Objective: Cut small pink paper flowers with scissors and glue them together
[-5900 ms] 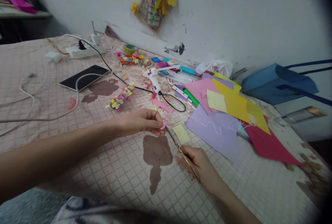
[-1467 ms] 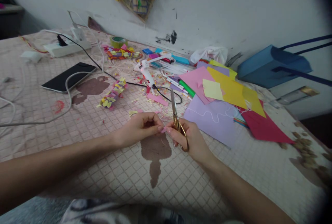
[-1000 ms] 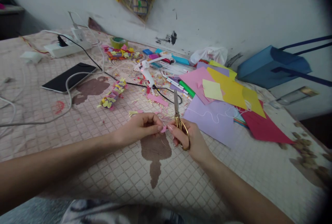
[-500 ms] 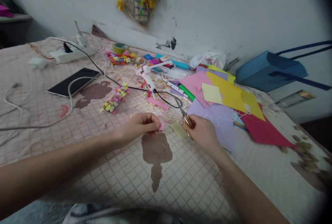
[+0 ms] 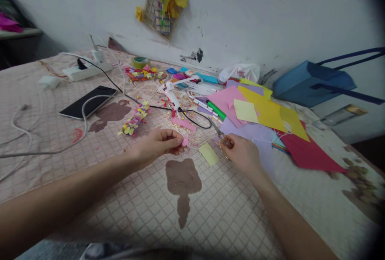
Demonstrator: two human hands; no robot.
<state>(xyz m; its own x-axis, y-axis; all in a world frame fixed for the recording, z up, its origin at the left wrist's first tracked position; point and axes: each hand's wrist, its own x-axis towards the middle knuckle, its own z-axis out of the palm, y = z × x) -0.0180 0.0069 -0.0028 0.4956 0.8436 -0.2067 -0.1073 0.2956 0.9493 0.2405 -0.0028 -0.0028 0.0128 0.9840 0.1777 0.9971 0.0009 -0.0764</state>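
Note:
Between the thumb and fingers of my left hand (image 5: 166,143) is a small pink paper piece (image 5: 185,141). A white string (image 5: 193,148) trails beside it over the cloth. My right hand (image 5: 243,151) grips a pair of scissors (image 5: 224,137) by its gold handles, blades pointing up and to the left. On the cloth between my hands lies a small pale yellow paper (image 5: 209,154). Just beyond my left hand are a pink paper strip (image 5: 184,123) and scattered paper scraps. A garland of paper flowers (image 5: 136,119) rests farther left.
A white glue gun (image 5: 171,94) stands behind my hands, its black cord looping close to the scissors. Coloured paper sheets (image 5: 264,109) and a blue bag (image 5: 313,83) are at right. At left are a black tablet-like object (image 5: 87,102), cables and a power strip (image 5: 87,70).
My right hand has moved slightly right with the scissors, away from the pale yellow paper, which shows more fully. My left hand still pinches the pink piece. The view has shifted slightly.

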